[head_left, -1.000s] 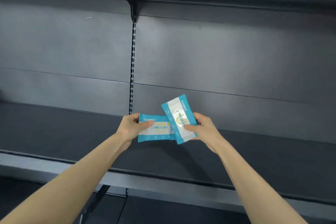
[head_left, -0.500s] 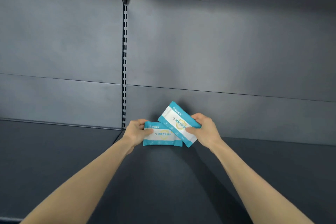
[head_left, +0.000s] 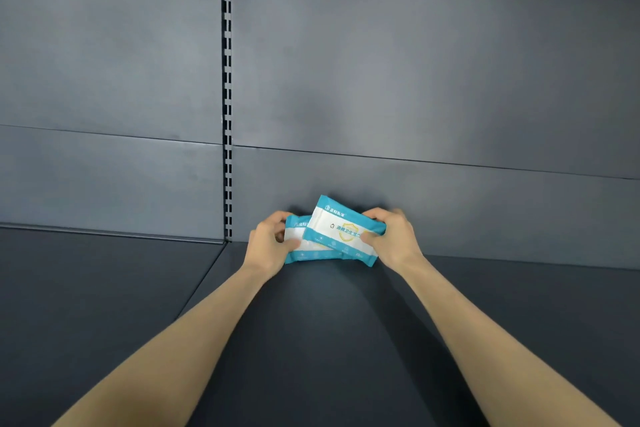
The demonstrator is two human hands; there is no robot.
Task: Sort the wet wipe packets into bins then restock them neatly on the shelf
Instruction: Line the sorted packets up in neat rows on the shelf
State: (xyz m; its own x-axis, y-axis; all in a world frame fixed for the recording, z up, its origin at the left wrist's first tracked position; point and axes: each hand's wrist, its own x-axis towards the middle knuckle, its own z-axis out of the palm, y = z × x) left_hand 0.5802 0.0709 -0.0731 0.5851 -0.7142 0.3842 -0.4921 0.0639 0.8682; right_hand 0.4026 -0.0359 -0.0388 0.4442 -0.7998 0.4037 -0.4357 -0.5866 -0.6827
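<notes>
At the far left, the dark grey shelf (head_left: 104, 288) runs back to the grey back panel (head_left: 415, 80), and a thin seam (head_left: 204, 274) splits its deck just left of our arms. Next comes the black slotted upright (head_left: 227, 114), rising from the rear edge of the shelf to the top of view.

Just right of it, our left hand (head_left: 268, 246) grips the left end of the first wet wipe packet (head_left: 311, 253), with the thumb on the front face and the fingers (head_left: 272, 222) curled round behind. This packet lies roughly level, close to the back panel. We cannot tell whether its lower edge touches the shelf.

Across its right part lies the second wet wipe packet (head_left: 343, 230), teal-edged, with a white front, a yellow shield and blue print. It is tilted so that its left end stands higher than its right, and it hides much of the first packet.

Our right hand (head_left: 394, 239) holds the right end of this tilted packet, thumb pressed on the front and fingers (head_left: 384, 213) wrapped over the top edge. Both forearms (head_left: 485, 340) are bare and reach in from the lower corners.
</notes>
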